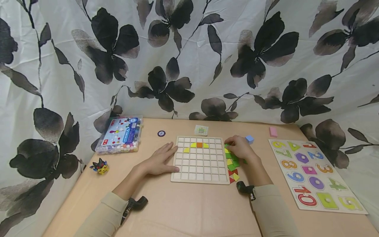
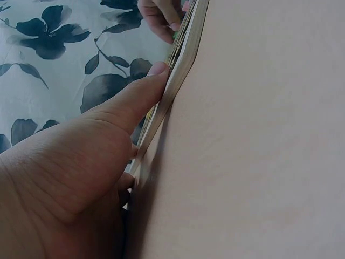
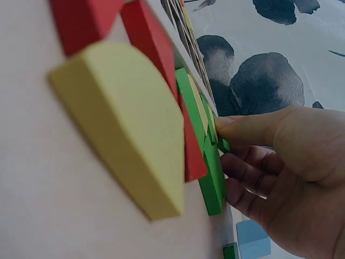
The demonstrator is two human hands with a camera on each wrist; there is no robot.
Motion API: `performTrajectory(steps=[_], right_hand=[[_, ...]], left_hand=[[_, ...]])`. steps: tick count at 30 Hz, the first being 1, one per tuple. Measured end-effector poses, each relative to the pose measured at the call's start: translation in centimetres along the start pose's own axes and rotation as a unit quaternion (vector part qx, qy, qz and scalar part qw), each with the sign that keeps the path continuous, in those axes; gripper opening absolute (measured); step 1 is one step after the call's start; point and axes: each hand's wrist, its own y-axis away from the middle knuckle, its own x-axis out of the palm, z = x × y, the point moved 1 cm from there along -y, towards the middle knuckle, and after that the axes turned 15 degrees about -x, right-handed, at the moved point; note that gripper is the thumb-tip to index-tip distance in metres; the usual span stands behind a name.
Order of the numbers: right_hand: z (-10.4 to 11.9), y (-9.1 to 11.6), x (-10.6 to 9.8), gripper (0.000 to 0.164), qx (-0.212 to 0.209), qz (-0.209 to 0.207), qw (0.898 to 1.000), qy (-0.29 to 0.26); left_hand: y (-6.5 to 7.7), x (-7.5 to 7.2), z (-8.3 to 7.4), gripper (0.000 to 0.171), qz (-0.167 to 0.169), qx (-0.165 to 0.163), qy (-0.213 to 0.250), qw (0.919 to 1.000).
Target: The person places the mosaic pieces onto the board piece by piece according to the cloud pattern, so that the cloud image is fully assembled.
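A wooden grid board [image 1: 201, 164] lies on the table, with two yellow pieces and an orange square [image 1: 199, 144] in one row and another yellow piece [image 1: 186, 150] a row lower. My left hand [image 1: 161, 159] rests at the board's left edge, fingers extended; in the left wrist view the thumb [image 2: 143, 91] lies along the rim. Beside the right edge my right hand [image 1: 241, 148] pinches a small green block [image 3: 222, 144] between thumb and fingertips. Green blocks [image 1: 235, 160], red blocks [image 3: 153, 48] and a yellow curved block [image 3: 129, 118] lie below that hand.
A small pattern card [image 1: 201, 130] and a dark round disc [image 1: 161, 133] sit behind the board. At the left are a clear plastic case [image 1: 121, 135] and a small toy figure [image 1: 100, 166]. To the right lie a number puzzle board [image 1: 316, 177], a blue block [image 1: 249, 139] and a pink block [image 1: 273, 132].
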Motion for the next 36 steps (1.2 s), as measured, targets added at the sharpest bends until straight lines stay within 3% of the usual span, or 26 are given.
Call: performTrajectory(steps=[18, 24, 36], right_hand=[[-0.1, 0.2, -0.9, 0.019, 0.002, -0.022, 0.999, -0.023], [0.1, 0.3, -1.5, 0.019, -0.023, -0.039, 0.999, -0.017], [2.8, 0.3, -2.1, 0.02, -0.043, -0.081, 0.994, -0.057]], left_hand=[[0.1, -0.2, -0.2, 0.102, 0.0, 0.002, 0.0, 1.0], [0.0, -0.1, 0.0, 0.101, -0.002, 0.002, -0.001, 1.0], [-0.1, 0.0, 0.1, 0.103, -0.001, 0.001, -0.002, 1.0]])
